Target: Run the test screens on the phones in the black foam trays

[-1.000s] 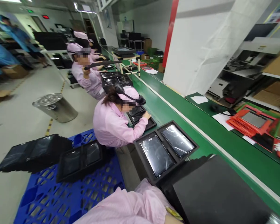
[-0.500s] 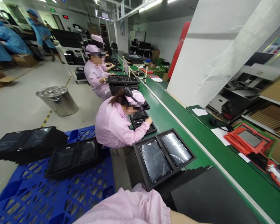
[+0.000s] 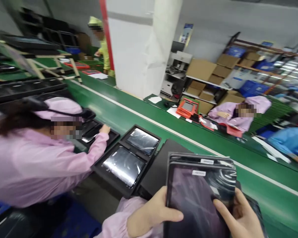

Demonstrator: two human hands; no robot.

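A stack of dark bagged tablets (image 3: 201,185) sits in both my hands at the bottom of the view. My left hand (image 3: 151,213) grips the stack's left edge, thumb across the front. My right hand (image 3: 238,216) holds the right side, thumb on the top bag. Just left of the stack lies a black tray (image 3: 129,158) with two bagged tablets in its pockets. Under the stack sits a black foam slab (image 3: 159,168).
A green conveyor belt (image 3: 178,145) runs diagonally past a white pillar (image 3: 139,46). A co-worker in pink (image 3: 34,155) leans over another tray at left. Another person in pink (image 3: 238,114) sits across the belt beside orange cases (image 3: 188,107). Cardboard boxes fill the shelves behind.
My view has swung right, away from the blue pallet and the floor. Both my hands have come into view holding the stack of bagged tablets.
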